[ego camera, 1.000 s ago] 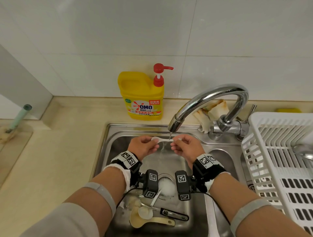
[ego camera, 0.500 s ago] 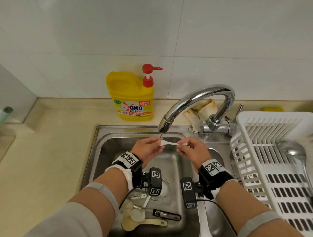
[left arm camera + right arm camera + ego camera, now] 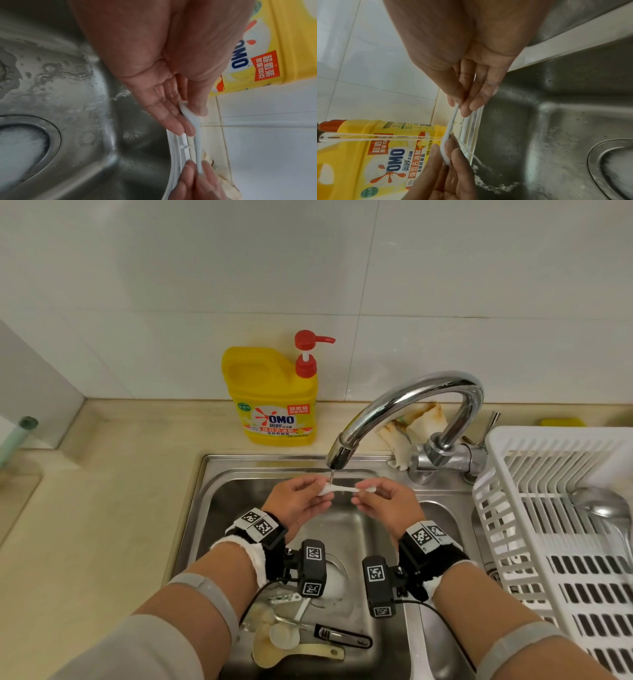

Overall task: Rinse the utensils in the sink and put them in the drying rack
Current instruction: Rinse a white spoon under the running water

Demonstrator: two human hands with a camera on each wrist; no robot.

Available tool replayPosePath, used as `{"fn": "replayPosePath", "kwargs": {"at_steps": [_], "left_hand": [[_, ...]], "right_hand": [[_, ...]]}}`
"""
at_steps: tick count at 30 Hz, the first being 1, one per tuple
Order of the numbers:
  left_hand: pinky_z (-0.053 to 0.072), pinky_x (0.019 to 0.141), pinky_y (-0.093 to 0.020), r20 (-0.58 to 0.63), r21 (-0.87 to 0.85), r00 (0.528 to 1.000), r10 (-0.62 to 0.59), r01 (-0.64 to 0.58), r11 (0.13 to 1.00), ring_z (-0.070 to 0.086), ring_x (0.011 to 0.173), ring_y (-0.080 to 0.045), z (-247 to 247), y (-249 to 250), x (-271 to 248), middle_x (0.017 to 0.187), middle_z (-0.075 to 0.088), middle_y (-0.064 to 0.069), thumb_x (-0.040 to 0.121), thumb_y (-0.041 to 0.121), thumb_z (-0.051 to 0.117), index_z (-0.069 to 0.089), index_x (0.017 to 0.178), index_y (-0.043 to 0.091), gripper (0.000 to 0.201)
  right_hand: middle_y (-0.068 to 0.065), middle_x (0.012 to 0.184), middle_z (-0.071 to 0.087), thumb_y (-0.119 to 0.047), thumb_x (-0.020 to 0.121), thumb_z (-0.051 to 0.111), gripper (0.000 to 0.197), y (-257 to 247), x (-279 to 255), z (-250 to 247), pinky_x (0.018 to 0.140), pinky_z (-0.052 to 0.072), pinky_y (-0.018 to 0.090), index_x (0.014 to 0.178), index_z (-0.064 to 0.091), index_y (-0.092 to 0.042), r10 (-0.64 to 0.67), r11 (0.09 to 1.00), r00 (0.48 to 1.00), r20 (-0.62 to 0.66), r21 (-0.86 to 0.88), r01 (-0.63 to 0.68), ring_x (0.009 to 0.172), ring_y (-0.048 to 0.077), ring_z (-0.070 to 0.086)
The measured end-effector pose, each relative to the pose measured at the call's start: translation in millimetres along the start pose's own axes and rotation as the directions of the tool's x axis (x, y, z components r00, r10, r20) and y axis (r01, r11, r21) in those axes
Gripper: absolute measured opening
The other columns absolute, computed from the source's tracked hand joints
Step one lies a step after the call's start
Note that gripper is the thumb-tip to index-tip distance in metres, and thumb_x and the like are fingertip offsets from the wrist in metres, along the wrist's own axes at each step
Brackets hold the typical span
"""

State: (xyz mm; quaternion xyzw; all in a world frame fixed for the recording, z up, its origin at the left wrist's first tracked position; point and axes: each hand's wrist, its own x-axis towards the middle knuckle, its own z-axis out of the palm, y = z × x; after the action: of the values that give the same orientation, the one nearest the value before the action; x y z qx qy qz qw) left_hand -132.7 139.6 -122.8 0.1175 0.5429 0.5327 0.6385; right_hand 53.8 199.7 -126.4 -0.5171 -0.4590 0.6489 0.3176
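Note:
A small white spoon (image 3: pixel 342 490) (image 3: pixel 195 136) (image 3: pixel 449 134) lies level under the thin stream from the chrome faucet (image 3: pixel 404 412), over the steel sink (image 3: pixel 219 491). My left hand (image 3: pixel 301 498) pinches its bowl end between thumb and fingers. My right hand (image 3: pixel 383 501) pinches the handle end. Near the sink's front edge lie a beige rice paddle (image 3: pixel 294 654), a round white spoon (image 3: pixel 284 635) and a black-handled utensil (image 3: pixel 339 635). The white drying rack (image 3: pixel 548 508) stands to the right with a metal ladle (image 3: pixel 603 508) in it.
A yellow OMO detergent bottle (image 3: pixel 277 398) with a red pump stands on the beige counter behind the sink. A stained cloth (image 3: pixel 411 426) lies behind the faucet base. A yellow sponge (image 3: pixel 561 422) sits behind the rack. The drain (image 3: pixel 330 577) is partly hidden by the wrist cameras.
Both hands keep holding the white spoon under the stream, and the left fingers have shifted slightly along its bowl. The head view has swung a little.

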Motion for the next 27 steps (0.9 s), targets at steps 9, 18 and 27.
{"fn": "replayPosePath", "kwargs": {"at_steps": [9, 18, 27], "left_hand": [[0.061, 0.085, -0.032, -0.053, -0.044, 0.998, 0.021, -0.024, 0.999, 0.072, 0.085, -0.020, -26.7, 12.5, -11.0, 0.092, 0.074, -0.013, 0.092, 0.007, 0.067, 0.068, 0.113, 0.000, 0.022], [0.061, 0.080, -0.029, -0.132, -0.055, 0.989, 0.070, -0.078, 0.995, 0.072, 0.079, -0.018, -55.6, 22.2, -22.8, 0.085, 0.074, -0.011, 0.091, 0.009, 0.068, 0.071, 0.108, 0.002, 0.019], [0.061, 0.075, -0.026, -0.173, -0.102, 0.983, 0.054, -0.073, 0.992, 0.071, 0.079, -0.019, -59.8, 21.3, -21.6, 0.084, 0.074, -0.011, 0.093, 0.010, 0.067, 0.071, 0.105, 0.003, 0.015]], "right_hand": [[0.016, 0.084, 0.075, -0.001, 0.096, 0.059, 0.015, 3.6, 7.3, 28.1, 0.063, 0.058, 0.023, 0.097, 0.073, -0.007, 0.106, 0.993, 0.991, 0.083, 0.038, -0.109, 0.070, 0.018, 0.072], [0.012, 0.079, 0.075, -0.006, 0.095, 0.063, 0.012, 4.2, 13.3, 59.4, 0.058, 0.056, 0.020, 0.102, 0.073, -0.003, 0.132, 0.991, 0.978, 0.162, -0.038, -0.128, 0.061, 0.014, 0.068], [0.015, 0.082, 0.073, -0.005, 0.097, 0.060, 0.018, 5.2, 16.2, 67.1, 0.068, 0.058, 0.025, 0.107, 0.075, -0.006, 0.113, 0.993, 0.970, 0.214, 0.020, -0.120, 0.072, 0.019, 0.070]]}}
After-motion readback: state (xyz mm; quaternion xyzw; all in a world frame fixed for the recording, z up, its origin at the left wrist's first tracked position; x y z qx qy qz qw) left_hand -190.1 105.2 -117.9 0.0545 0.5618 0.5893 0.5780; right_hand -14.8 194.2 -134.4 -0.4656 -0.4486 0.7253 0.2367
